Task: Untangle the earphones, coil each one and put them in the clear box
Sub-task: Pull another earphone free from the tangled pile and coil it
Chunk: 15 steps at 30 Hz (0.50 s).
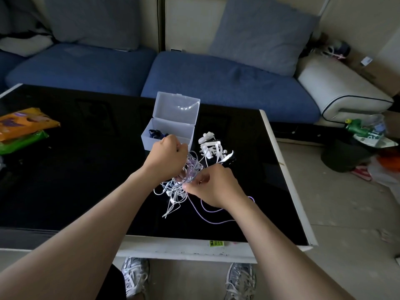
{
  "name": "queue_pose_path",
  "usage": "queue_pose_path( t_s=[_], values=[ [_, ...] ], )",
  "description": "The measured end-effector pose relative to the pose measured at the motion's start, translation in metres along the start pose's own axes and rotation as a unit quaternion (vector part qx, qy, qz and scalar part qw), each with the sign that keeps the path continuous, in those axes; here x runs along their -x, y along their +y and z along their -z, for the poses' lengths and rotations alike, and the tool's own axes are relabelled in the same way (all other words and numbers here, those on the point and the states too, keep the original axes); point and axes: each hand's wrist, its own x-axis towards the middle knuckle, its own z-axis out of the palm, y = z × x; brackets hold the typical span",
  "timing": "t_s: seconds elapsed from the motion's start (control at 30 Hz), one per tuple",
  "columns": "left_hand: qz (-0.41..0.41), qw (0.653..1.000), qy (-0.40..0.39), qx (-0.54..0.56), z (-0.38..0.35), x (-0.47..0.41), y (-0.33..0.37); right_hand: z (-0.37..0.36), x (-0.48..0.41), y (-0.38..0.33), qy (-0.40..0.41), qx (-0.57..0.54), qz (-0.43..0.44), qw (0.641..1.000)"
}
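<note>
- The left hand (167, 156) gripped the top of the tangled earphones (183, 182), fingers curled round the cords
- The right hand (214, 187) pinched a strand at the tangle's lower edge
- The tangle hung just above the black table (75, 180) (a purple cord (211, 217) trailed onto the glass)
- The clear box (171, 126) stood open just behind, a dark coil inside

Place: a home living room is indicated.
Seating: a sofa (227, 87) with blue seats and grey cushions (259, 35) is seen at the back.
Table: a low black glass table (65, 169) is set before it, and snack packets (23, 124) are laid on it.
Floor: a green bottle (355, 126) and what may be a shoe (362, 172) are left at the right.
</note>
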Motion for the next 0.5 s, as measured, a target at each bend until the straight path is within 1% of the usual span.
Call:
queue_pose_path(
  t_s=[0.2, 0.33, 0.4, 0.5],
  values=[
    [0.01, 1.0, 0.004, -0.003, 0.001, -0.003, -0.001, 0.0, -0.001, 0.005, -0.035, -0.109, -0.002, 0.993],
    [0.017, 0.999, -0.005, 0.027, 0.004, -0.004, -0.004, -0.002, -0.001, 0.005, -0.052, -0.218, -0.036, 0.974],
    [0.021, 0.998, -0.02, 0.053, 0.004, -0.004, -0.005, 0.001, 0.0, 0.003, -0.07, -0.241, -0.05, 0.967],
    [0.022, 0.999, -0.009, 0.038, 0.005, -0.006, -0.007, 0.009, 0.001, -0.003, -0.103, -0.248, -0.071, 0.961]
  ],
)
